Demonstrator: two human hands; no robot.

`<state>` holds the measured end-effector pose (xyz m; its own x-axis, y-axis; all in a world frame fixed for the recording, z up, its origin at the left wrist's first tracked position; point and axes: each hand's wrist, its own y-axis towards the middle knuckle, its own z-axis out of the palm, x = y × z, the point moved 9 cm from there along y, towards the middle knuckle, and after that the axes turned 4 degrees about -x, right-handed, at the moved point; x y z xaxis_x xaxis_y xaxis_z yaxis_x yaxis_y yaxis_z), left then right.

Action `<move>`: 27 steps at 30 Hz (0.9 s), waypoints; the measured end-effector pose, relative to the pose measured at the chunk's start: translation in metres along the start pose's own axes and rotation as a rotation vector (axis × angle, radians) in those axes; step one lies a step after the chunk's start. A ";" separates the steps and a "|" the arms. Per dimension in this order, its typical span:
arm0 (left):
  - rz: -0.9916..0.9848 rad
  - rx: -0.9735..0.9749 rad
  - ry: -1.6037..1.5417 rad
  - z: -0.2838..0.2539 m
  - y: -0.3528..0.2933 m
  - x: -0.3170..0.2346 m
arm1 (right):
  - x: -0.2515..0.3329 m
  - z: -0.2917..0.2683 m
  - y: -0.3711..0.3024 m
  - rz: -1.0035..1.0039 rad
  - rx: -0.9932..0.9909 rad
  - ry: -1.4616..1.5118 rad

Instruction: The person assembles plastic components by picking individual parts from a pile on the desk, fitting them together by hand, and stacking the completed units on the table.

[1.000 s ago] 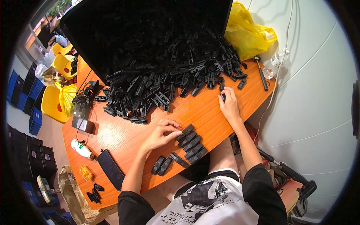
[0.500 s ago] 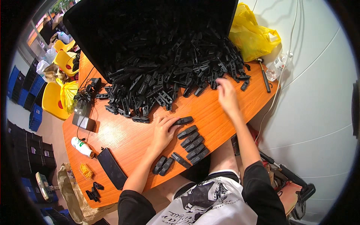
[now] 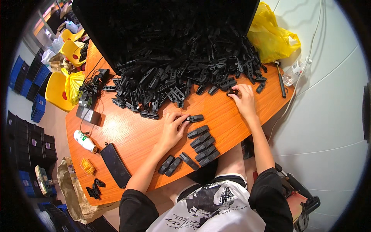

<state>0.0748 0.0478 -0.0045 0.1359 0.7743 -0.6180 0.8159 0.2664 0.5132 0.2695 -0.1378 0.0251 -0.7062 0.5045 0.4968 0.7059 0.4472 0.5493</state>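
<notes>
My left hand [image 3: 173,129] rests on the wooden table, its fingertips closed on the end of a black plastic part [image 3: 196,118]. Further right, my right hand [image 3: 245,103] pinches a small black plastic piece [image 3: 232,92] at the near edge of a large heap of black plastic parts [image 3: 174,83]. Fingers partly hide both held pieces. Just below the left hand's part, several blocky black parts [image 3: 204,143] lie side by side in a slanted column. Three more, one of them a black part [image 3: 189,161], lie near the table's front edge.
A big black bin [image 3: 96,34] lies tipped behind the heap. At left are a phone [image 3: 116,165], a white bottle [image 3: 85,141], a bag of yellow bits [image 3: 88,166] and a power adapter [image 3: 88,114]. A hammer [image 3: 281,81] and yellow bag [image 3: 272,38] sit at right.
My right hand, blurred at the heap before, now pinches a small black piece at its near edge. My left hand keeps hold of its part. The whole view has shifted slightly.
</notes>
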 end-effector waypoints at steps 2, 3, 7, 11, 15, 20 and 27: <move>0.004 -0.024 -0.003 -0.002 0.001 0.002 | 0.016 -0.003 0.000 -0.083 -0.065 0.009; 0.016 -0.043 -0.013 -0.003 0.001 0.001 | 0.027 -0.009 -0.003 -0.161 -0.136 0.011; -0.054 -0.059 -0.051 -0.004 -0.002 0.007 | 0.050 0.029 -0.019 0.068 0.109 0.448; -0.246 0.020 -0.064 -0.001 -0.002 0.003 | 0.056 0.063 -0.044 0.289 0.282 0.590; -0.195 0.103 -0.103 0.005 -0.001 0.004 | 0.055 0.081 -0.052 0.284 0.309 0.696; 0.099 -0.040 0.129 -0.008 0.008 -0.007 | 0.079 0.094 -0.051 0.220 0.530 0.702; 0.073 -0.012 0.163 -0.007 0.005 -0.006 | 0.073 0.080 -0.048 0.295 0.573 0.768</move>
<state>0.0743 0.0482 0.0063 0.1007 0.8746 -0.4742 0.8004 0.2118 0.5607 0.1885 -0.0630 -0.0189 -0.1995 0.1294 0.9713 0.6360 0.7712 0.0279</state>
